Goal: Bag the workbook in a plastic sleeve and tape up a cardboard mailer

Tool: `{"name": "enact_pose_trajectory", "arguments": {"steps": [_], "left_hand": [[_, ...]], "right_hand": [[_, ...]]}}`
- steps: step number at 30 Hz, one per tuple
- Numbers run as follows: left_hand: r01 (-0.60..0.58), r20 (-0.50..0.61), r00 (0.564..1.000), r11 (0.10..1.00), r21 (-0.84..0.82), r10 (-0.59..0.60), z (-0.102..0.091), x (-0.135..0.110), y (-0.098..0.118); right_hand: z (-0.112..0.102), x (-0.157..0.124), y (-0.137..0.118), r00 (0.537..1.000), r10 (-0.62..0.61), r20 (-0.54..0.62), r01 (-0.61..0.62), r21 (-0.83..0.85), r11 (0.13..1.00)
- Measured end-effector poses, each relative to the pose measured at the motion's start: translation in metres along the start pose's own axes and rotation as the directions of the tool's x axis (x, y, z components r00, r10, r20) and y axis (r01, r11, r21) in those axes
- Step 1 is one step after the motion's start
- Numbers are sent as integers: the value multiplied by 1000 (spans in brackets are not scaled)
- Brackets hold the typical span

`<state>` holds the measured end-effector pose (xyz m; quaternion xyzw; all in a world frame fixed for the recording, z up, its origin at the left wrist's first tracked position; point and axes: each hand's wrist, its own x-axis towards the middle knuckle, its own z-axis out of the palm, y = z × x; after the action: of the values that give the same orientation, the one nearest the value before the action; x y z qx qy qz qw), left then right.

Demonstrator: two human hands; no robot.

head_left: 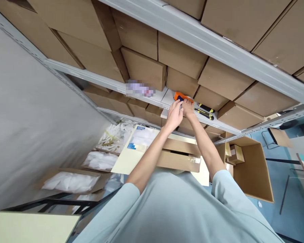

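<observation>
An orange and dark-blue tape dispenser [178, 96] sits on the grey metal shelf in front of me. My right hand [187, 107] is closed around its near side, with the fingers partly hidden. Just left of it, my left hand [174, 116] reaches to the dispenser's front edge, its fingers apart and the thumb towards the right hand. Whether its fingertips touch a tape end is too small to tell. Two black and yellow utility knives, one [205, 108] behind the other [204, 114], lie to the right of my right hand.
Brown cardboard boxes [182, 52] fill the shelves ahead and above. Below my arms, a flat carton [178, 158] lies on a pale yellow board [123, 160]. An open large carton [253, 168] stands at right, and white bagged items [71, 182] lie at left by the wall.
</observation>
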<state>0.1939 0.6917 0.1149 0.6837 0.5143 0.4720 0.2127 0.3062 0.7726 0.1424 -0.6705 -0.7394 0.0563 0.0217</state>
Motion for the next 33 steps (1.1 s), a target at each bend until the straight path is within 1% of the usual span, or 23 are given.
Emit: {"name": "enact_pose_trajectory", "arguments": {"steps": [2, 4, 6, 8, 9, 10, 11, 12, 13, 14, 15, 17, 19, 20, 22, 24, 26, 29, 33], "left_hand": [[5, -11, 1000, 999, -44, -6, 0, -13, 3], [27, -24, 999, 995, -93, -29, 1, -29, 2], [61, -61, 996, 987, -146, -71, -1, -45, 1], [99, -118, 985, 973, -209, -125, -5, -63, 0], [116, -145, 977, 962, -247, -155, -9, -73, 1], [131, -167, 969, 949, -287, -184, -14, -85, 2], [145, -179, 961, 935, -325, -212, -19, -97, 5], [158, -179, 956, 920, -358, -234, -24, -110, 9], [169, -169, 954, 908, -384, -249, -29, -123, 14], [178, -154, 954, 898, -402, -258, -33, -137, 20], [184, -138, 955, 891, -415, -261, -36, -150, 27], [187, -117, 959, 886, -424, -258, -41, -175, 42], [181, -119, 961, 896, -406, -248, -45, -194, 57], [177, -120, 963, 904, -389, -240, -47, -201, 63], [167, -116, 969, 922, -349, -219, -52, -211, 74], [162, -101, 974, 936, -314, -203, -57, -217, 80], [165, -86, 977, 944, -287, -197, -62, -220, 83], [177, -40, 980, 943, -283, -196, -67, -223, 81], [229, 114, 972, 933, -278, -205, -69, -225, 67]], "right_hand": [[-2, 6, -1, 999, 38, 25, -39, 17, 999], [-7, 9, 3, 998, 45, 42, -47, 40, 998], [-12, 7, 10, 997, 46, 58, -50, 73, 996], [-12, -4, 19, 998, 41, 50, -47, 106, 993], [-10, -16, 24, 999, 31, 25, -35, 172, 985], [-5, -32, 29, 1000, 13, -8, -10, 286, 958], [1, -53, 34, 999, -8, -46, 27, 436, 900], [9, -79, 38, 995, -20, -96, 77, 631, 772], [18, -108, 40, 994, -43, -103, 108, 779, 618], [26, -139, 41, 993, -56, -102, 117, 871, 477], [33, -170, 39, 994, -54, -96, 109, 923, 370], [44, -228, 32, 998, -14, -64, 65, 970, 235], [49, -270, 21, 998, 31, -46, 41, 987, 155], [51, -284, 15, 998, 56, -40, 32, 991, 128], [54, -301, 7, 995, 97, -29, 19, 995, 102], [57, -310, 4, 993, 116, -10, -2, 994, 105], [58, -315, 4, 994, 109, 5, -19, 993, 119], [57, -319, 3, 997, 70, 17, -25, 993, 117], [53, -318, -3, 999, -27, 35, -33, 997, 68]]}}
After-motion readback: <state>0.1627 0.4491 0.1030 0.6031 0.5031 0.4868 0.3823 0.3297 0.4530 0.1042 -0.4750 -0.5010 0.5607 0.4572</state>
